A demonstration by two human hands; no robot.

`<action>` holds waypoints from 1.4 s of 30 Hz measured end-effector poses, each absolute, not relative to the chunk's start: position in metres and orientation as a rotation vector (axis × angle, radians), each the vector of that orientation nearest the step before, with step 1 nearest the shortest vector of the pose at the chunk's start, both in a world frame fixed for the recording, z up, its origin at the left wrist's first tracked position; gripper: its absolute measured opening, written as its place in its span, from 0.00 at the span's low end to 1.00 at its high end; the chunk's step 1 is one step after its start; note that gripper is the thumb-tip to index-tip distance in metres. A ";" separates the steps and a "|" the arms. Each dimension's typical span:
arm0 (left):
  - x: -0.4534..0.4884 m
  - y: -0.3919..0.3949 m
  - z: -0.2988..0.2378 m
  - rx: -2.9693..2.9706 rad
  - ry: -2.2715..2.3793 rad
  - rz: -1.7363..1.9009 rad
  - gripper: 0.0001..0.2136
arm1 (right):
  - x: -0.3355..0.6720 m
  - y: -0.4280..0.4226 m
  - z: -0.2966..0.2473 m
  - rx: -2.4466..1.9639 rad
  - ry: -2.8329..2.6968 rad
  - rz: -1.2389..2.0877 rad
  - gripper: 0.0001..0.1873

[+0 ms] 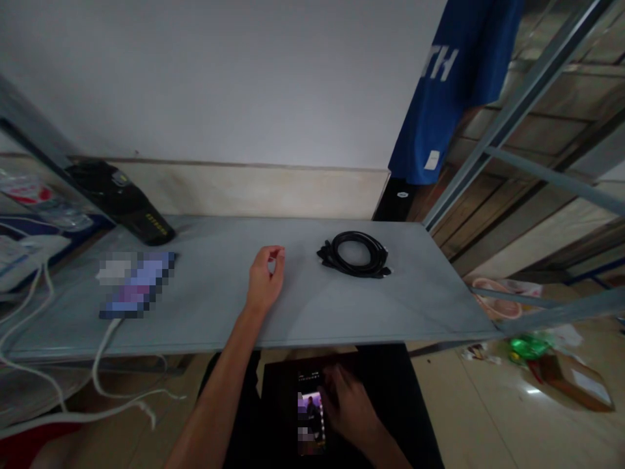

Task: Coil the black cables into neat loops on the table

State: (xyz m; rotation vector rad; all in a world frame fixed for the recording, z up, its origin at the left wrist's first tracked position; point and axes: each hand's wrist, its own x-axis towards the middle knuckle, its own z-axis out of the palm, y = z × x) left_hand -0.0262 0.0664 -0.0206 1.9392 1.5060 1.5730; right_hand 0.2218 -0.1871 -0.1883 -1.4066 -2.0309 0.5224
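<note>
My left hand (266, 279) is raised above the grey tabletop (293, 312). Its fingers are curled toward the thumb, with a small gap and nothing visible between them. To its right lies a coiled black cable (355, 254) with its plugs at the sides of the coil. Over my lap, a phone (310, 413) shows a lit screen with a purple picture. My right hand (352, 407) is at the phone's right edge, fingers bent; dim light and blur hide whether it grips the phone.
At the left are a blurred-out device (139, 286) on a white cable (100, 365), a black container (122, 202) and a plastic bottle (53, 202). A blue shirt (449, 98) hangs by a metal frame (512, 111). A cardboard box (576, 384) lies on the floor.
</note>
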 end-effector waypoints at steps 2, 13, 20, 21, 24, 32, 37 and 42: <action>-0.025 0.066 -0.020 1.988 1.496 1.529 0.12 | 0.221 -0.187 -0.223 -1.647 -2.115 0.733 0.27; -0.024 0.066 -0.018 2.053 1.498 1.462 0.10 | 0.225 -0.184 -0.251 -1.886 -2.281 1.288 0.42; -0.024 0.066 -0.017 1.998 1.495 1.457 0.10 | 0.225 -0.187 -0.227 -1.898 -2.032 1.203 0.23; -0.024 0.066 -0.017 1.979 1.497 1.456 0.10 | 0.226 -0.187 -0.220 -1.914 -2.012 1.184 0.21; -0.024 0.066 -0.015 1.928 1.492 1.450 0.10 | 0.228 -0.191 -0.201 -1.971 -1.983 1.098 0.17; -0.024 0.062 -0.012 1.795 1.431 1.381 0.12 | 0.239 -0.190 -0.108 -1.686 -1.914 0.825 0.17; -0.024 0.061 -0.012 1.739 1.341 1.249 0.12 | 0.250 -0.128 -0.026 -1.425 -1.877 0.296 0.10; -0.025 0.057 -0.004 1.695 1.306 1.270 0.13 | 0.281 -0.026 -0.005 -1.527 -1.929 -0.148 0.36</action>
